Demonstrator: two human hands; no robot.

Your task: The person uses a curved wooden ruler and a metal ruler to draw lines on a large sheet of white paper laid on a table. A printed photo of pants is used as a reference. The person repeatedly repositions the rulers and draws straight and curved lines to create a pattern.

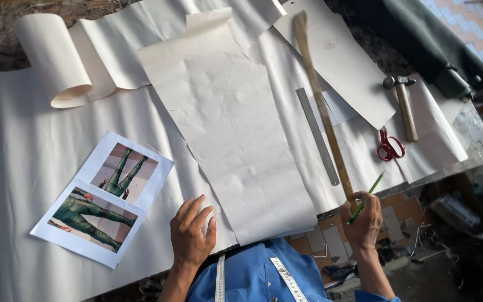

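My left hand [192, 230] lies flat, fingers spread, on the near edge of a long cream paper pattern piece [227, 117] spread over white paper on the table. My right hand [363, 220] is off the table's near right edge, closed around a green pencil [367, 197] and the near end of a long wooden stick [318, 100] that runs away across the table. A metal ruler [317, 136] lies beside the stick. A white measuring tape [287, 279] hangs over my blue shirt.
A printed sheet with two photos of green trousers [103, 196] lies at the left. A paper roll [48, 56] curls at the far left. Red-handled scissors [389, 146], a hammer [403, 106] and a dark fabric roll [426, 39] sit at the right. Clutter lies on the floor below.
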